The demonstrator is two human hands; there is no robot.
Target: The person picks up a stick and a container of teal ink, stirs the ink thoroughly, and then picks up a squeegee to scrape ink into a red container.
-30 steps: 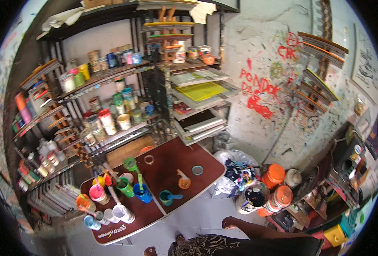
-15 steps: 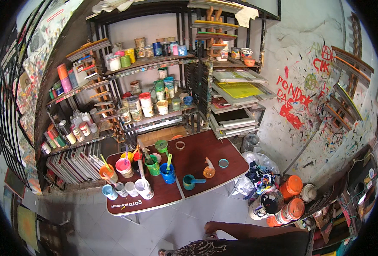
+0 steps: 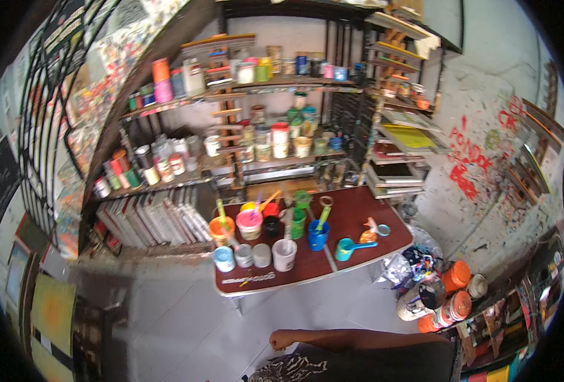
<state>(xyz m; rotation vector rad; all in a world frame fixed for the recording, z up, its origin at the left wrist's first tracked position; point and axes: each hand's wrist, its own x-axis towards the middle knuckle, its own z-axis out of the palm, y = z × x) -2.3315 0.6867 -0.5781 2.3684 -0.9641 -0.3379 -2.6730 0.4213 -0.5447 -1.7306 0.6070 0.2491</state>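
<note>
My right hand point(image 3: 282, 339) is curled into a fist in front of my dark shirt, its forearm crossing from the right. Whatever the fist may hold is hidden. My left hand does not show. The hand is apart from everything and nearest to a dark red folding table point(image 3: 358, 204). Paint pots crowd its left half: a white tub point(image 3: 284, 256), an orange pot point(image 3: 221, 233), a pink one point(image 3: 249, 227) and a blue one point(image 3: 319, 239) with a green-handled tool. A teal cup point(image 3: 343, 251) with a blue-handled tool and an orange spray bottle point(image 3: 367, 234) stand farther right.
Behind the table, a metal shelf point(image 3: 275, 163) carries many paint jars. Framed screens point(image 3: 151, 223) lean in a row at lower left. A drying rack point(image 3: 396, 175) with flat frames stands at back right. Orange-lidded buckets point(image 3: 457, 275) and a bag of rags point(image 3: 422, 258) sit right of the table.
My view has turned left, so the table and shelves now sit farther right in the picture. My right fist has moved left in the picture, staying low in front of my shirt.
</note>
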